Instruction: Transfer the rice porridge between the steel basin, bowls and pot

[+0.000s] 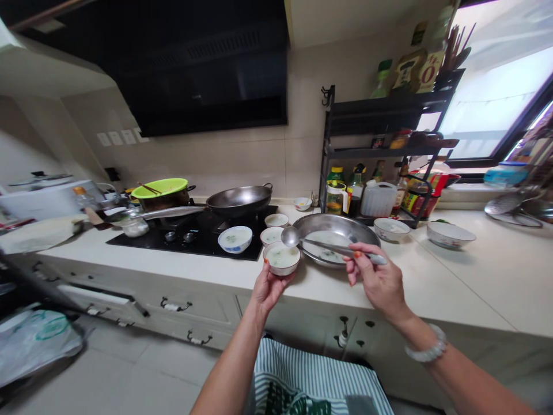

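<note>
My left hand (273, 286) is closed around the underside of a small bowl (281, 260) with whitish soup and green bits in it. Fingers of my right hand (381, 280) grip the handle of a ladle (291, 236), whose round head hangs over the far rim of that bowl. Just behind and to the right, a wide steel basin (367, 235) holds more of the same pale soup, and the ladle's handle crosses above it. Two more small filled bowls (271, 236) (277, 221) stand behind the held one. A blue-patterned bowl (235, 245) of soup sits on the hob's front edge.
A wok (239, 199) rests on the black hob (173, 245), beside a pot topped by a green colander (159, 188). Right of the basin are two bowls (391, 230) (450, 235) and a black rack (389, 153) with bottles. The range hood (207, 69) hangs overhead.
</note>
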`<act>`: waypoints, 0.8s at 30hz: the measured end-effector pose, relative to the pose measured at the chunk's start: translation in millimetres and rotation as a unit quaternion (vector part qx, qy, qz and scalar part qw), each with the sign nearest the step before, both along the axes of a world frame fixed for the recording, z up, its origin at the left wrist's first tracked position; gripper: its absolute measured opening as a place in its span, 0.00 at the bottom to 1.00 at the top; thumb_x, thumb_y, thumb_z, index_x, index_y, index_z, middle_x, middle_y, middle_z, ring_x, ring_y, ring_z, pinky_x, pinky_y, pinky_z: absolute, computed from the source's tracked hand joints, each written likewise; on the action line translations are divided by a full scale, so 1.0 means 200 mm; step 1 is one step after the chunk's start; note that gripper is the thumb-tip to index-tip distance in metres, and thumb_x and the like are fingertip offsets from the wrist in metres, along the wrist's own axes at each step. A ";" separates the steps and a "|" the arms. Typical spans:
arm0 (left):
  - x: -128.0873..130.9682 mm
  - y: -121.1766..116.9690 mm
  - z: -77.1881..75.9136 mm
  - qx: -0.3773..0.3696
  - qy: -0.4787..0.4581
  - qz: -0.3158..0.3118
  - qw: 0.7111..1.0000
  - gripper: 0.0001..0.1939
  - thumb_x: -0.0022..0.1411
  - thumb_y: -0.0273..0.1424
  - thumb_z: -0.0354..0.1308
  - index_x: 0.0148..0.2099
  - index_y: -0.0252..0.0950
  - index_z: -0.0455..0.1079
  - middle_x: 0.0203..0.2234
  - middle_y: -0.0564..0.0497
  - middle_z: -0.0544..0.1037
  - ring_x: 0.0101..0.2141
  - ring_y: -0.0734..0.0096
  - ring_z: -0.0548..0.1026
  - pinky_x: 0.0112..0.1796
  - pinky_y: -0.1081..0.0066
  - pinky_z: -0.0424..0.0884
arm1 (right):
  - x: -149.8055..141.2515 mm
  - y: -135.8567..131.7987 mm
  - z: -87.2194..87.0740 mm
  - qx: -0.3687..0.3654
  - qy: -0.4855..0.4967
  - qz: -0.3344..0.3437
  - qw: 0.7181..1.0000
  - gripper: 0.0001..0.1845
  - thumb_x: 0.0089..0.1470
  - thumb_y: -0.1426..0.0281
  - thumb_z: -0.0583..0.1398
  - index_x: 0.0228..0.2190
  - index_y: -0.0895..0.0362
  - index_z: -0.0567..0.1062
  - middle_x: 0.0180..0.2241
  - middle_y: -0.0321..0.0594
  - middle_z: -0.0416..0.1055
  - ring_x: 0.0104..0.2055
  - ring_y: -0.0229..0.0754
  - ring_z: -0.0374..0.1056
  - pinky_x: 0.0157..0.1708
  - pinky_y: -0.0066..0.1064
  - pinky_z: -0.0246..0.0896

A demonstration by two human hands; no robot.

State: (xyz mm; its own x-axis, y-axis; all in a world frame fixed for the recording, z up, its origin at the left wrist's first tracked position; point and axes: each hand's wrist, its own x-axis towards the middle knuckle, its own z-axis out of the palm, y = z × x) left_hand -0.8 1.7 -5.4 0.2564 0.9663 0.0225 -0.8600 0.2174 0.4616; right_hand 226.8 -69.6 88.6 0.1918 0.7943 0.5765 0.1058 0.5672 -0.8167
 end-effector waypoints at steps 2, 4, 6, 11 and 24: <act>0.00 0.00 0.00 -0.006 -0.002 0.004 1.000 0.31 0.61 0.39 0.57 0.64 0.42 0.54 0.61 0.40 0.62 0.58 0.49 0.63 0.53 0.49 0.66 | 0.04 0.05 0.00 -0.028 0.050 -0.041 0.997 0.13 0.55 0.61 0.59 0.39 0.56 0.71 0.20 0.33 0.69 0.18 0.36 0.67 0.17 0.28 0.64; 0.00 0.00 0.00 -0.014 -0.001 0.009 1.000 0.31 0.61 0.38 0.57 0.64 0.43 0.54 0.62 0.40 0.61 0.58 0.48 0.63 0.53 0.48 0.66 | 0.08 0.11 -0.01 -0.042 0.063 -0.075 0.994 0.15 0.54 0.59 0.59 0.38 0.57 0.70 0.19 0.33 0.68 0.18 0.36 0.67 0.17 0.27 0.64; 0.00 0.00 0.00 -0.018 0.000 0.012 1.000 0.31 0.61 0.38 0.57 0.64 0.42 0.54 0.62 0.40 0.61 0.58 0.48 0.63 0.52 0.48 0.67 | 0.13 0.17 -0.03 -0.054 0.041 -0.103 0.992 0.15 0.52 0.59 0.59 0.36 0.57 0.70 0.18 0.32 0.67 0.17 0.37 0.66 0.16 0.27 0.63; 0.00 0.01 -0.01 -0.013 -0.003 0.004 1.000 0.31 0.61 0.39 0.57 0.64 0.41 0.54 0.62 0.40 0.59 0.59 0.47 0.62 0.53 0.48 0.66 | 0.18 0.25 -0.11 -0.081 -0.065 -0.149 0.983 0.15 0.51 0.59 0.57 0.35 0.57 0.71 0.18 0.35 0.68 0.16 0.39 0.66 0.17 0.30 0.63; -0.01 0.00 0.00 -0.012 -0.001 0.006 1.000 0.31 0.62 0.38 0.56 0.65 0.43 0.53 0.62 0.40 0.61 0.58 0.48 0.63 0.52 0.48 0.66 | 0.18 0.25 -0.11 -0.136 0.155 -0.130 0.970 0.16 0.41 0.61 0.64 0.30 0.58 0.69 0.16 0.35 0.68 0.18 0.38 0.66 0.12 0.25 0.61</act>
